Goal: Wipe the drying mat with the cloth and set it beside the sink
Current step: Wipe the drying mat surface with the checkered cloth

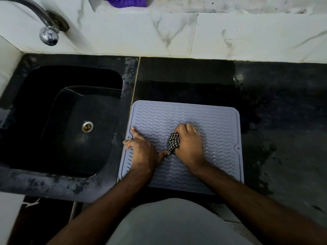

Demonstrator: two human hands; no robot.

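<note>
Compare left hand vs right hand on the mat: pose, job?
The left hand lies with fingers spread straight, pressing the drying mat near its sink-side edge; the right hand is curled round the checked cloth at the mat's middle. The left hand holds nothing; the right hand grips the cloth. The right hand's fingers look motion-blurred; the left hand looks sharp. Both rest on the mat.

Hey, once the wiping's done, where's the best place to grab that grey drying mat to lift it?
Probably the drying mat is best pinched at its right edge, near the small tab, coming from the right. It lies flat on the counter, so only a border offers a grip. The left hand presses the left side, and the right hand holds the cloth mid-mat.
</note>
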